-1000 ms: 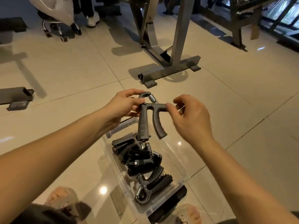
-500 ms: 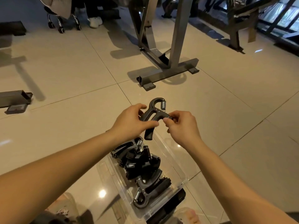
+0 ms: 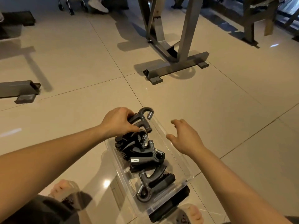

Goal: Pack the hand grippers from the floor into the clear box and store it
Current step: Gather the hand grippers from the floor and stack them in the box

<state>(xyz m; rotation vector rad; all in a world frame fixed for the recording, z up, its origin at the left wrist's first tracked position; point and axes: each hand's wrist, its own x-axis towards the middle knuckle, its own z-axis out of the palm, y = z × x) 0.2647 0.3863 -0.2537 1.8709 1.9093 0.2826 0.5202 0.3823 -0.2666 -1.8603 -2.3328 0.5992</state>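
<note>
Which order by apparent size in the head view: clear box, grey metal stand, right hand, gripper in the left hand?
1. clear box and grey metal stand: similar extent. The stand is farther away and cropped, so these two are unranked.
2. right hand
3. held hand gripper, partly covered by the left hand

From where I stand the person's forearms are bare right up to the edge of view, and so are the left hand (image 3: pixel 118 122) and right hand (image 3: pixel 186 139). A dark charcoal garment (image 3: pixel 45 212) covers the left knee. The left foot (image 3: pixel 63 188) and right foot (image 3: pixel 193 212) show bare toes in open dark footwear, whose detail is too blurred to make out.
</note>
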